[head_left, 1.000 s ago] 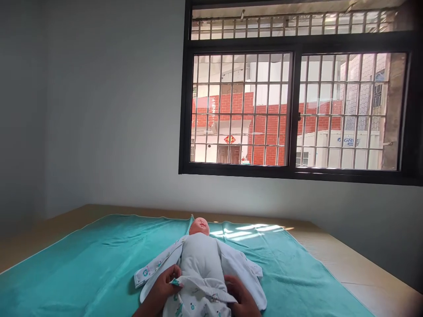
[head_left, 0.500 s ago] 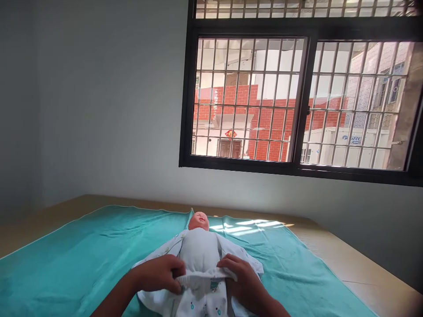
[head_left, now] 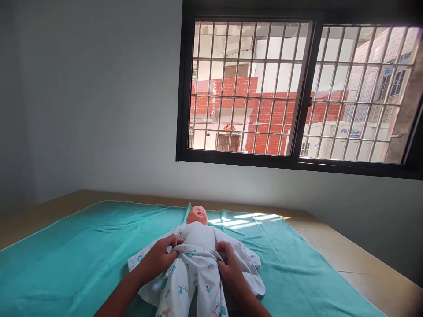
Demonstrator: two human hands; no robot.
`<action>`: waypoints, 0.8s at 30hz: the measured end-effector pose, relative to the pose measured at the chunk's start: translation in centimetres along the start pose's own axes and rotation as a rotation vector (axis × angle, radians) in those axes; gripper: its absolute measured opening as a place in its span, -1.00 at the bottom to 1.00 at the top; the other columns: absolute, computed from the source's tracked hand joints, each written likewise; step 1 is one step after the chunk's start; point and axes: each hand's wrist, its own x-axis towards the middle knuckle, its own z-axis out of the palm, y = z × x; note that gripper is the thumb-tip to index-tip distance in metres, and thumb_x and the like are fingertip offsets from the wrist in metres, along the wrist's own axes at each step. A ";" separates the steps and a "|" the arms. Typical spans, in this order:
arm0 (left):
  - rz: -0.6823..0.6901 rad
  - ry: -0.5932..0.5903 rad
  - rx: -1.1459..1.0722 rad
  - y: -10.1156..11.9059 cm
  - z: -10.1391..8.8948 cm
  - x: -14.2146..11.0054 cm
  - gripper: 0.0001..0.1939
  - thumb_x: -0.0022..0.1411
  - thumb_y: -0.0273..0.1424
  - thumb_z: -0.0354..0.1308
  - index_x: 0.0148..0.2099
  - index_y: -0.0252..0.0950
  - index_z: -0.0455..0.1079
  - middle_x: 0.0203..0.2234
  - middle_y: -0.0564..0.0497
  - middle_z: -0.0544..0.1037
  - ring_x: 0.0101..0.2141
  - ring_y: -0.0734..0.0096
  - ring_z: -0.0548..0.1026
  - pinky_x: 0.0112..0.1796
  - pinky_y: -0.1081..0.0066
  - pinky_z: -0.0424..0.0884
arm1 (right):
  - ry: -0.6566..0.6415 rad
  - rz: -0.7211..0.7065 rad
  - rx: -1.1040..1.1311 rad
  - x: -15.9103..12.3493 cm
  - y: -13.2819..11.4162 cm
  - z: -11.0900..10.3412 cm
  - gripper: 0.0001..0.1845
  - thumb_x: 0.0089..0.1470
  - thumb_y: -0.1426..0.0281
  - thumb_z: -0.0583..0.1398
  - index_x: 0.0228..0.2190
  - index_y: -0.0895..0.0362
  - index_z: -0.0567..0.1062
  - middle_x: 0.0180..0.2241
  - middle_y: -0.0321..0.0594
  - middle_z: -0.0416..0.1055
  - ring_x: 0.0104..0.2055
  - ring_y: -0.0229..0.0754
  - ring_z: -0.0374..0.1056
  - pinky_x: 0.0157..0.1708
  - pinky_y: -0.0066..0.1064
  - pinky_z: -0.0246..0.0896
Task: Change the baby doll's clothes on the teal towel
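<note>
A baby doll point(head_left: 197, 215) lies on its back, head toward the wall, its torso covered in white. White baby pants point(head_left: 197, 275) with small teal and pink prints are on its lower body, waistband up at the belly. My left hand point(head_left: 164, 254) pinches the left side of the waistband. On the opposite side, my right hand point(head_left: 228, 262) grips the band with bent fingers. A white printed baby jacket point(head_left: 249, 270) is spread open beneath the doll, its sleeves out to both sides. The doll's feet are out of view.
A teal cloth point(head_left: 99, 255) with wrinkles covers much of the wooden table point(head_left: 350, 268). Behind it stands a grey wall point(head_left: 99, 110) with a barred, black-framed window point(head_left: 244, 158). Sunlight patches fall on the cloth right of the doll's head.
Both hands have moved up toward the doll's chest, bringing the waistband with them. More of the pants now lies flat over the belly and legs. The view has tilted slightly down.
</note>
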 end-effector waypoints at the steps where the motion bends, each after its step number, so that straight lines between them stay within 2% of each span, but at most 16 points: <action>1: -0.004 0.045 0.016 -0.3 0.4 0.1 -0.87 0.12 -0.29 0.05 -0.42 -0.22 0.28 -0.24 0.00 0.59 -0.21 0.27 0.48 -0.16 0.40 0.37 | -0.024 -0.032 -0.002 -0.1 -0.4 -0.1 -0.63 -0.19 0.48 0.13 -0.23 0.08 0.39 -0.08 -0.17 0.41 0.01 -0.06 0.30 -0.01 -0.30 0.22; 3: -0.024 0.160 0.069 -0.9 1.3 0.2 -0.86 0.15 -0.30 -0.01 -0.43 -0.20 0.19 -0.36 0.04 0.56 -0.30 0.32 0.46 -0.23 0.42 0.34 | -0.098 -0.077 0.007 -0.3 -1.0 -0.3 -0.59 -0.15 0.50 0.13 -0.16 0.07 0.39 0.07 -0.13 0.34 0.13 -0.04 0.24 0.08 -0.27 0.18; 6: -0.093 0.280 0.101 -1.9 2.7 0.4 -0.84 0.17 -0.26 -0.05 -0.42 -0.19 0.15 -0.50 0.10 0.43 -0.41 0.35 0.40 -0.31 0.42 0.30 | -0.141 -0.121 -0.055 -0.1 -1.3 -0.5 -0.72 -0.04 0.48 0.11 -0.22 0.07 0.41 -0.01 -0.13 0.42 0.06 -0.05 0.32 0.03 -0.27 0.22; 8: -0.122 0.278 0.073 -2.2 3.3 0.5 -0.83 0.18 -0.24 -0.07 -0.40 -0.20 0.16 -0.48 0.09 0.40 -0.39 0.33 0.39 -0.29 0.41 0.30 | -0.124 -0.139 -0.130 0.4 -1.3 -0.6 -0.76 0.00 0.47 0.09 -0.25 0.08 0.44 -0.11 -0.16 0.48 -0.04 -0.06 0.38 -0.06 -0.31 0.24; 10: -0.100 0.279 0.061 -2.4 3.6 0.5 -0.84 0.19 -0.26 -0.09 -0.35 -0.21 0.20 -0.38 0.03 0.42 -0.30 0.29 0.41 -0.22 0.38 0.32 | -0.116 -0.158 -0.224 1.0 -1.4 -0.6 -0.77 -0.01 0.48 0.07 -0.30 0.10 0.47 -0.25 -0.20 0.51 -0.17 -0.09 0.40 -0.17 -0.36 0.23; 14: -0.095 0.242 0.018 -2.0 3.5 0.3 -0.80 0.22 -0.27 -0.14 -0.25 -0.23 0.25 -0.25 -0.04 0.46 -0.18 0.25 0.42 -0.12 0.34 0.30 | -0.090 -0.160 -0.388 3.0 -1.9 -0.3 -0.82 -0.08 0.49 0.05 -0.51 0.12 0.45 -0.47 -0.28 0.46 -0.39 -0.17 0.29 -0.32 -0.40 0.09; 17: -0.122 0.222 -0.039 -1.7 2.9 0.7 -0.78 0.23 -0.23 -0.13 -0.34 -0.21 0.23 -0.37 0.02 0.48 -0.28 0.28 0.41 -0.21 0.38 0.27 | -0.051 -0.129 -0.379 4.9 -2.0 0.3 -0.84 -0.09 0.46 0.04 -0.60 0.13 0.39 -0.57 -0.32 0.37 -0.46 -0.22 0.19 -0.39 -0.42 0.00; 20: -0.150 0.289 -0.049 -1.8 2.3 2.1 -0.74 0.19 -0.17 -0.08 -0.45 -0.20 0.17 -0.53 0.09 0.39 -0.40 0.33 0.33 -0.31 0.40 0.21 | -0.032 -0.071 -0.333 6.9 -1.7 0.9 -0.84 -0.14 0.44 0.03 -0.67 0.13 0.31 -0.62 -0.34 0.29 -0.48 -0.24 0.15 -0.43 -0.44 -0.05; 24: -0.216 0.317 -0.125 -2.6 2.7 4.1 -0.67 0.07 -0.04 -0.02 -0.44 -0.19 0.17 -0.57 0.10 0.36 -0.43 0.30 0.35 -0.36 0.39 0.22 | -0.009 0.044 -0.271 8.7 -0.8 1.5 -0.86 -0.24 0.45 0.02 -0.74 0.11 0.22 -0.68 -0.36 0.19 -0.52 -0.26 0.08 -0.48 -0.43 -0.11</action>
